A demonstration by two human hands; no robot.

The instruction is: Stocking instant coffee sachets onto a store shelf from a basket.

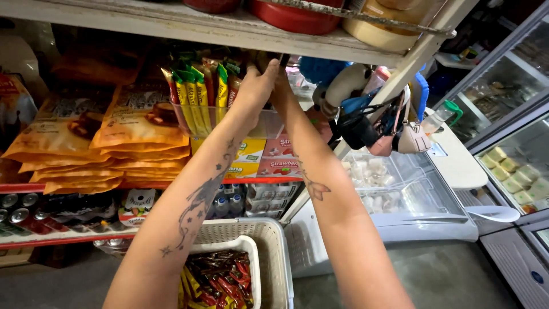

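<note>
2 bare hands raised together under the shelf board (171,23) at 12 o'clock. Left hand (256,86) pressed on the far rim of a clear plastic tub (269,123), fingers bent over the sachets (197,94) standing upright inside; grip narrow, though whether holding a sachet or only touching, cannot tell. Right hand (280,80) mostly hidden behind the left, just at its 3 o'clock; grip cannot tell. Orange pouches (137,123) stacked at 9 o'clock of the tub. White basket (269,240) at 6 o'clock, with red and yellow packets (220,280) inside. Hanging bottles and bags (377,114) at 3 o'clock, chest freezer (400,194) below them.
</note>
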